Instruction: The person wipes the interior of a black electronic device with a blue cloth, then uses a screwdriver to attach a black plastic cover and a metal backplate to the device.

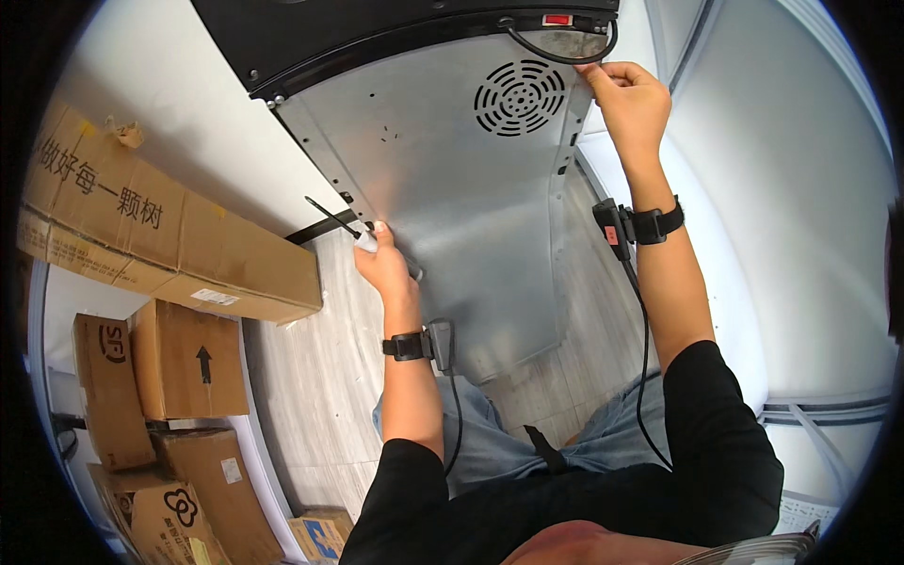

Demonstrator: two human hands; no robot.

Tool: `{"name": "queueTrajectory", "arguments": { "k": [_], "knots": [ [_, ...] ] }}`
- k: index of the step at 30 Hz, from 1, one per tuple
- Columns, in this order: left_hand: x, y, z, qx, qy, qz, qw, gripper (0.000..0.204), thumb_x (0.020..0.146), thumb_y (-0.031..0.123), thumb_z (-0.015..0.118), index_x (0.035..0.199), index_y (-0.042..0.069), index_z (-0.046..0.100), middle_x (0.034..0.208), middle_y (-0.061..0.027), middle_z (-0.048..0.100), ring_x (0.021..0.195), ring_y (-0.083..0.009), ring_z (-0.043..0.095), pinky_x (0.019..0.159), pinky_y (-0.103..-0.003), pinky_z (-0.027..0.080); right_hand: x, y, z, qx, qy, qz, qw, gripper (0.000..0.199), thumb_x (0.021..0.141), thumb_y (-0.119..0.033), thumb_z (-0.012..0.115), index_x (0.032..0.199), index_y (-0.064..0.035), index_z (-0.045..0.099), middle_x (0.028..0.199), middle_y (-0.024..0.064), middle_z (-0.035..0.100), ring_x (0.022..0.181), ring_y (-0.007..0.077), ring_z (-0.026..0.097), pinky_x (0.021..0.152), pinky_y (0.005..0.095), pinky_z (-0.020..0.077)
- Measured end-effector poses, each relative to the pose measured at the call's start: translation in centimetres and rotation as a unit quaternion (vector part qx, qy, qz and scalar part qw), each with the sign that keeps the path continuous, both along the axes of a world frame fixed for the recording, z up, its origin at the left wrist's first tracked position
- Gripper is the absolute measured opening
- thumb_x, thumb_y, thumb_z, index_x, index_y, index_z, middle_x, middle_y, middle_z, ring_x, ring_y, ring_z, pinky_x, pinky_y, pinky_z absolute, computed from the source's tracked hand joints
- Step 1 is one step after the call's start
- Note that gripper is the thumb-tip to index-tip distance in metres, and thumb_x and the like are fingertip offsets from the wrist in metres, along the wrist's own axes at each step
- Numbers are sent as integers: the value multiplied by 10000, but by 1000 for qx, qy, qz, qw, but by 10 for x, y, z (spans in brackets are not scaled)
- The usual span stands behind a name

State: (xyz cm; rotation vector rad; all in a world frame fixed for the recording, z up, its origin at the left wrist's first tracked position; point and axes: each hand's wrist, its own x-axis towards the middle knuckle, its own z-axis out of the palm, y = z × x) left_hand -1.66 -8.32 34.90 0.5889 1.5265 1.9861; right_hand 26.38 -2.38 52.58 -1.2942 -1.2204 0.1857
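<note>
At frame centre, the left hand [384,262] grips a screwdriver [331,218] against the grey metal panel [461,207]; the right hand [629,99] pinches its upper-right edge. Closed cardboard boxes [179,363] sit lower left, their contents hidden.

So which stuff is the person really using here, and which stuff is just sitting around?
In use:
- metal back panel with a round vent
- screwdriver, in the left hand, tip at the panel's left edge
- black cable, near the right hand, which touches the panel's top right corner

Just sitting around:
- long cardboard box
- smaller cardboard boxes on the floor
</note>
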Motion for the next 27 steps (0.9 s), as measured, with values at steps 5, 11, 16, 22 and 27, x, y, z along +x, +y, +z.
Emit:
{"name": "queueTrajectory", "arguments": {
  "k": [5, 11, 16, 22, 27],
  "knots": [
    [-4, 10, -11, 0, 18, 3, 1000, 158, 919, 102, 614, 1010, -25, 589, 920, -39, 622, 804, -126, 551, 735, -289, 453, 25, 0, -23, 105, 96, 114, 983, 173, 870, -124, 664, 937, 33, 690, 778, 84, 689, 686, 111, 636, 617, 235, 504],
    [-2, 11, -7, -6, 30, 14, 999, 146, 919, 121, 617, 958, -10, 564, 891, -33, 600, 780, -127, 553, 701, -302, 464, 35, -9, -41, 102, 129, 264, 950, 174, 954, -46, 503, 1110, 32, 496, 934, 160, 680, 792, 168, 657, 676, 274, 526],
    [4, 12, 0, 6, 34, 43, 999, 194, 919, 122, 620, 1020, -23, 539, 943, -53, 589, 790, -146, 565, 712, -327, 492, 21, 16, -48, 139, 204, 314, 917, 151, 919, -49, 588, 1042, 32, 557, 883, 132, 684, 756, 145, 651, 660, 255, 527],
    [5, 10, 5, 10, 29, 20, 999, 153, 915, 118, 612, 978, -8, 553, 921, -54, 608, 777, -144, 572, 693, -318, 478, 4, 25, -48, 153, 241, 267, 920, 82, 833, -35, 706, 891, 16, 679, 764, 41, 658, 659, 68, 583, 574, 195, 476],
    [5, 11, 2, 26, 20, 24, 999, 158, 913, 114, 612, 987, -13, 554, 927, -58, 611, 786, -142, 573, 697, -322, 479, -1, 23, -41, 132, 252, 222, 933, 92, 801, -30, 728, 860, 24, 683, 716, 37, 654, 604, 64, 566, 526, 188, 443]
  ]
}}
